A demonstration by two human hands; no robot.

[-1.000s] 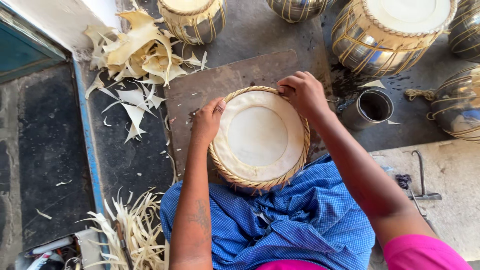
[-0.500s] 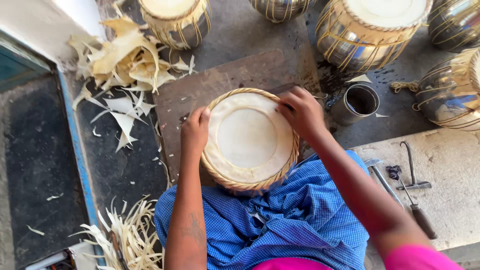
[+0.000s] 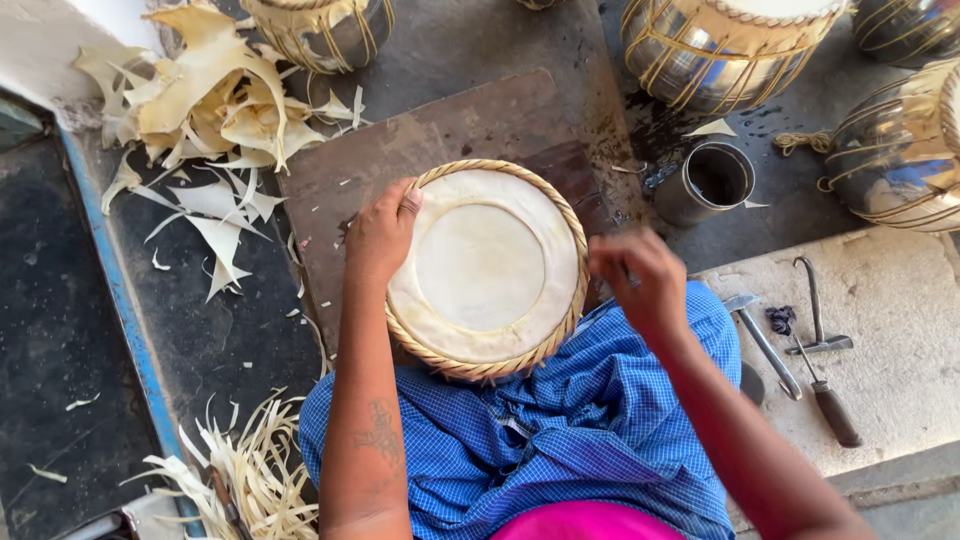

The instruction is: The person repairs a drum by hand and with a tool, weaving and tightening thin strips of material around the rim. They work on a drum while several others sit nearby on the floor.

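A round drum head (image 3: 487, 268) of pale hide, with a braided tan rim, rests on my blue checked lap cloth (image 3: 520, 440) and a brown wooden board (image 3: 440, 140). My left hand (image 3: 380, 236) grips its left rim, thumb on the hide. My right hand (image 3: 640, 280) is off the drum, just right of its rim, fingers curled and blurred; whether it holds anything I cannot tell.
Hide scraps (image 3: 205, 95) lie at upper left, thin strips (image 3: 250, 470) at lower left. Metal drum shells (image 3: 720, 50) laced with cord stand at the top and right. A small metal cup (image 3: 710, 182) stands right of the board; hand tools (image 3: 800, 350) lie on a stone slab.
My right hand has left the drum's upper right rim and moved down to the right side, off the drum. My left hand stays on the left rim.
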